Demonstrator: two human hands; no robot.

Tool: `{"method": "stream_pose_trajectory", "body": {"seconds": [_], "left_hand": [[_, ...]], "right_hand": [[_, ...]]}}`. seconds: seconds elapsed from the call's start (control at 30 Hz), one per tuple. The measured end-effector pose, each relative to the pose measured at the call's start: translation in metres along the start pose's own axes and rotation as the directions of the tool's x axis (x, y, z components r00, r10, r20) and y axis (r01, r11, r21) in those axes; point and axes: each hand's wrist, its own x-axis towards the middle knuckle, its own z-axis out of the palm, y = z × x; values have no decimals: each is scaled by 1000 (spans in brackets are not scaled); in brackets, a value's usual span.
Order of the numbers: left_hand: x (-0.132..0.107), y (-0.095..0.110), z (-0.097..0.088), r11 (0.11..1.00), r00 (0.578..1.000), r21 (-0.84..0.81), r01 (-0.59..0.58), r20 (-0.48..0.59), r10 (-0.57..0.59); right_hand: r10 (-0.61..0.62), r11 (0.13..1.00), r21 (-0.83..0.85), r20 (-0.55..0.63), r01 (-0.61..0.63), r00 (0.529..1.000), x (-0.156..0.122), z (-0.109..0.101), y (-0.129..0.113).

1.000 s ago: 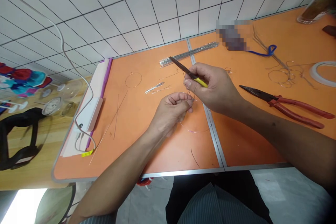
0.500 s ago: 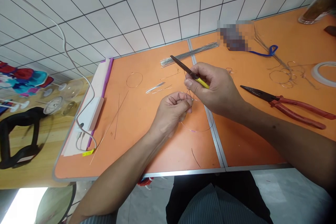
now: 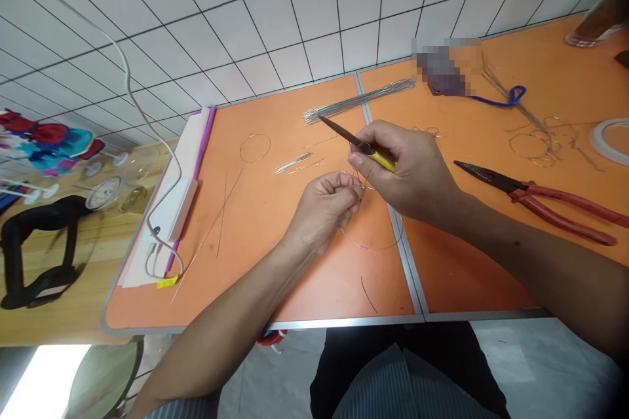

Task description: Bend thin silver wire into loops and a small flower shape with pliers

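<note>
My left hand (image 3: 327, 209) is closed, thumb pinched against the fingers on a thin wire ring (image 3: 378, 249). The ring hangs as a wide loop below the fingertips, a small pinkish stretch on its lower side. My right hand (image 3: 410, 167) grips a tool with a yellow handle and a long dark pointed end (image 3: 344, 129); its exact kind is unclear. The tip points up and left, away from the ring. Fine wire strands rise between the two hands, close to the right thumb; their ends are hard to make out.
A bundle of straight wires (image 3: 358, 101) lies near the tiled wall. Red-handled long-nose pliers (image 3: 525, 195) rest at right, below tangled wires (image 3: 538, 144) and a roll of tape (image 3: 607, 141). A loose wire ring (image 3: 255, 148), short wire pieces (image 3: 293, 162) and a white power strip (image 3: 177, 213) are at left.
The camera view has shifted slightly. Both hands keep almost the same pose, the tool and the wire ring still in them.
</note>
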Motion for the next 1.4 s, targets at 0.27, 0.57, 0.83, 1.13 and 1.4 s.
{"method": "stream_pose_trajectory", "body": {"seconds": [0.27, 0.57, 0.83, 1.13, 1.4], "left_hand": [[-1, -1, 2, 999, 999, 12, -37, -8, 37], [5, 2, -10, 988, 993, -93, -120, -6, 119], [14, 12, -23, 939, 970, -251, -233, -125, 208], [18, 14, -27, 900, 976, -382, -210, -139, 169], [17, 14, -26, 896, 979, -393, -205, -102, 179]], "right_hand": [[-4, 999, -35, 18, 5, 1000, 0, -2, -3], [169, 984, 57, 15, -170, 985, 4, -16, 7], [327, 941, -54, 394, -334, 859, 6, -15, 30], [307, 944, -44, 484, -327, 820, 2, -11, 29], [327, 882, 127, 527, -453, 785, 3, -10, 21]]}}
